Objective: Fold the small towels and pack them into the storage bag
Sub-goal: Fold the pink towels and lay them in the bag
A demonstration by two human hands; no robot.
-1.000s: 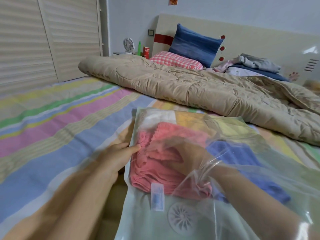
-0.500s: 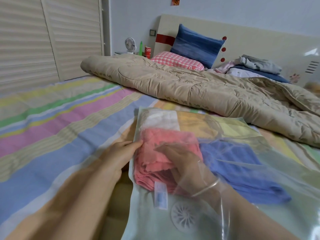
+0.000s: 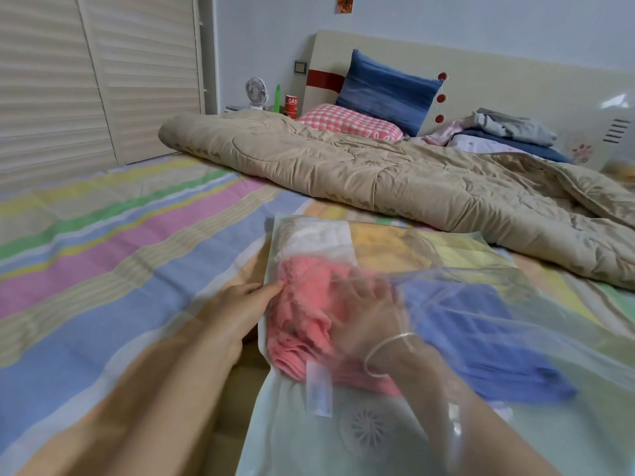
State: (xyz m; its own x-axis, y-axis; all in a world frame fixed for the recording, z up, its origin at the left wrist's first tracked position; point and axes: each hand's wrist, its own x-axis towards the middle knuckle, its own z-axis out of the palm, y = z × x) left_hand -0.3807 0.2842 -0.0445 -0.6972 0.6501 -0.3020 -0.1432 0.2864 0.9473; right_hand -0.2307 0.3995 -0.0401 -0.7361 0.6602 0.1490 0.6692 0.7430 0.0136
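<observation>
Red can (image 3: 291, 105) by the headboard reads "GAS".

Legible: "GAS" in white letters on red can (image 3: 291, 105), bedside, beside small fan (image 3: 256, 92); remaining letters cut off. Red wall sticker (image 3: 345, 3) above headboard: mark unreadable. Nothing else readable.

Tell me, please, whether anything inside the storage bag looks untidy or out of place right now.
The pink towel looks rumpled: its edges bunch unevenly against the storage bag's left side, under the right hand. The blue towel beside it lies flat and folded. The left hand steadies the bag from outside. Nothing appears torn or spilled.
</observation>
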